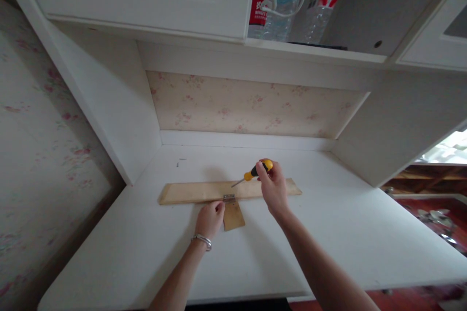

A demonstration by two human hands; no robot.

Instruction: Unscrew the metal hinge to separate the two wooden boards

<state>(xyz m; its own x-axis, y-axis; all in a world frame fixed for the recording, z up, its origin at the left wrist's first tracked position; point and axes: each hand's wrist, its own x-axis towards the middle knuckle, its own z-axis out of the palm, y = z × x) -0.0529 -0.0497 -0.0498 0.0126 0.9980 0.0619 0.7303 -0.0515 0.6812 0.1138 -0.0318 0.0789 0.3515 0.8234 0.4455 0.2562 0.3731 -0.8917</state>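
My right hand (274,188) grips a yellow-and-black screwdriver (254,172), its shaft angled down and left. The tip stays a little above a long wooden board (197,192) lying crosswise on the white surface. At the board's front edge, near its middle, sits a small metal hinge (229,198). A short piece of wood (234,216) extends from the hinge toward me. My left hand (210,219), with a silver bracelet at the wrist, is closed in a pinch just left of the hinge. Whatever its fingertips hold is hidden.
Small thin dark bits (177,164) lie behind the board at the left. White side panels and a low back ledge (248,140) enclose the surface. Overhead is a cabinet (153,9), with plastic bottles (323,7) and a white cable (288,13) in its open section.
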